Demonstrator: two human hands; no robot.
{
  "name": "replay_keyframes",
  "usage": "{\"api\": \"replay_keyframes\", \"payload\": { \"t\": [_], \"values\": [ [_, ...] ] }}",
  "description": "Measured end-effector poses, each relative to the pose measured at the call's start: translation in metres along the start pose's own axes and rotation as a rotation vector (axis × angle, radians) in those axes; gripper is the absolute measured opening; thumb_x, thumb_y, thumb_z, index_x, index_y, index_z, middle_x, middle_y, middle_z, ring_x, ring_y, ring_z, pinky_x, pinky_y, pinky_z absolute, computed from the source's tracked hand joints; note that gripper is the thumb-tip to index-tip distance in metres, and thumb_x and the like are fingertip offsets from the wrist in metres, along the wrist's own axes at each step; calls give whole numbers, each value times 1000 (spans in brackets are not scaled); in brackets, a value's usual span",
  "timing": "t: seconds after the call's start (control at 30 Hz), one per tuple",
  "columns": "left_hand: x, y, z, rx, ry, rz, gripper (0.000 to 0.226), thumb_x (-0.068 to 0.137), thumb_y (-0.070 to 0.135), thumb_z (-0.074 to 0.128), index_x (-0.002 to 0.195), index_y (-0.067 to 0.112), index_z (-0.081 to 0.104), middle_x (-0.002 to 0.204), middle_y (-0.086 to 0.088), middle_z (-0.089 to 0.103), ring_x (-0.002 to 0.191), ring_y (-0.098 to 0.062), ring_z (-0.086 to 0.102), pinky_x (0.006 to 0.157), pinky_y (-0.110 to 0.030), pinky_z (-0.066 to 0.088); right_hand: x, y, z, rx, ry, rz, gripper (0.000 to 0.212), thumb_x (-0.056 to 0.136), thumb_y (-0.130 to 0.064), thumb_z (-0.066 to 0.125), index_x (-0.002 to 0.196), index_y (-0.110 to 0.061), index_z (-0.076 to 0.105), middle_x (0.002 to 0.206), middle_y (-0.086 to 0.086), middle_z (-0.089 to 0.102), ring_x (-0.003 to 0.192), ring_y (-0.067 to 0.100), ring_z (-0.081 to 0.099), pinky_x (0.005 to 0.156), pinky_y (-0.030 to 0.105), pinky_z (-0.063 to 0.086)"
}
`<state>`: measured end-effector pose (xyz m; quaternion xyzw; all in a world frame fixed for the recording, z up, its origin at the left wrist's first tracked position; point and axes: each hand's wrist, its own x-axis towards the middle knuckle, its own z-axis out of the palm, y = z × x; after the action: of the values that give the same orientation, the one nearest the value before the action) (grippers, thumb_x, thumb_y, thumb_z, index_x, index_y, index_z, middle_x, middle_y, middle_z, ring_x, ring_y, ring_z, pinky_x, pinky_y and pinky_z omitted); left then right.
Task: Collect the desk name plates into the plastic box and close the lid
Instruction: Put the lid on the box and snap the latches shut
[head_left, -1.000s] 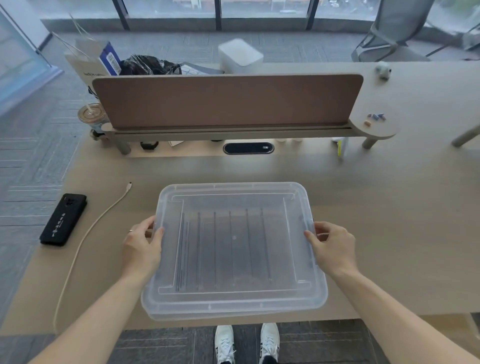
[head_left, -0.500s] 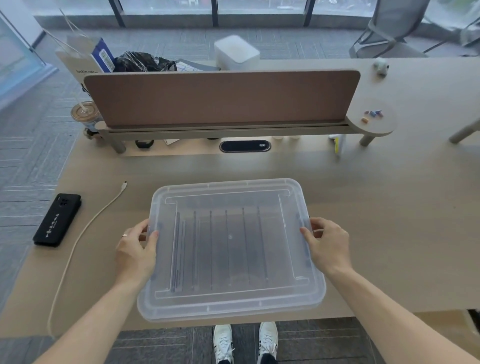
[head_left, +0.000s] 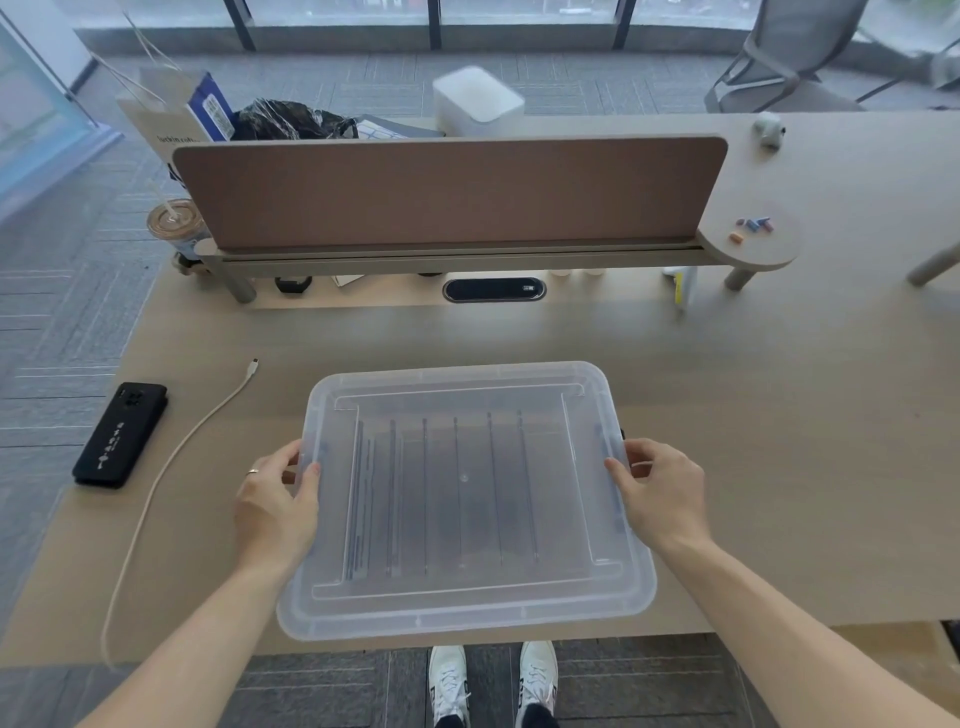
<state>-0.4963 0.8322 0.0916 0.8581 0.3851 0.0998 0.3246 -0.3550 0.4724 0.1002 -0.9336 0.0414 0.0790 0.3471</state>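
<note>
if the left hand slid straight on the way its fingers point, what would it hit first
Probably nothing soon: the left hand points away along the plastic box side, over bare desk. The raised shelf comes first, though depth is unclear.

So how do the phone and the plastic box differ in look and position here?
The phone is black, opaque and narrow; the plastic box is clear, wide and shows dark upright strips inside. The phone lies untouched near the desk's left edge; the box sits centred at the near edge, gripped by the left hand and right hand. Both rest on the desk.
</note>
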Motion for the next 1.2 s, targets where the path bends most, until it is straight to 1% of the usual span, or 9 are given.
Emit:
{"api": "replay_keyframes", "payload": {
  "t": [0.23,0.47,0.57,0.67,0.77,0.9,1.0,1.1,1.2],
  "values": [
    [-2,2,1,9,2,-5,35,100,17,61,134,9,64,121,-15,67,93,-22,59,87,-41,51,-8,1,-2,-18,-2,-14,28,89,-25,73,115,-16,73,98,-1,72,83,13,66,76,26,54],
    [-1,0,3,22,5,-6,35,100,17,60,134,10,64,123,-15,66,95,-22,59,88,-40,50,-9,0,1,-40,18,-26,27,90,-22,72,116,-13,72,95,-1,67,83,14,63,77,26,50],
    [1,0,3,46,-45,-15,40,100,17,58,139,9,58,135,-15,58,114,-30,60,97,-45,49,-9,-1,3,-73,2,-46,36,91,-22,69,127,-13,65,105,-3,60,97,18,62,86,29,51],
    [5,11,4,117,-50,183,50,97,10,62,145,6,50,146,-14,49,132,-33,49,110,-46,41,-8,-13,7,-132,-7,-181,58,94,-25,65,146,-13,43,138,1,50,130,22,48,105,33,43],
    [12,20,15,217,-142,404,57,96,11,62,151,8,45,157,-11,41,146,-31,36,120,-46,33,-6,-25,17,-320,-123,-384,67,100,-30,53,157,-10,24,163,3,28,151,20,24,122,33,23],
    [19,14,22,246,-197,331,48,103,8,46,151,9,48,164,-9,36,152,-28,29,124,-44,27,-6,-12,24,-473,-212,-472,57,107,-27,30,159,-9,17,168,2,14,155,14,9,125,28,4],
    [21,-5,15,296,-208,361,57,99,-6,43,153,10,45,166,-6,32,154,-27,27,124,-43,26,-3,4,20,-490,-223,-529,53,107,-20,26,159,-10,16,168,0,13,155,11,6,125,26,1],
    [17,-17,5,274,-257,304,56,107,10,36,161,23,28,171,-2,18,157,-23,20,124,-41,24,1,20,15,-594,-295,-602,60,104,-34,15,159,-13,3,168,-2,-3,155,12,-6,124,27,-6],
    [12,-19,6,67,-264,128,61,109,28,36,164,26,9,172,-4,13,158,-21,12,125,-37,15,0,29,11,-529,-314,-511,67,104,-44,18,158,-20,-15,165,-7,-24,152,6,-21,124,27,-9]
  ]
}}
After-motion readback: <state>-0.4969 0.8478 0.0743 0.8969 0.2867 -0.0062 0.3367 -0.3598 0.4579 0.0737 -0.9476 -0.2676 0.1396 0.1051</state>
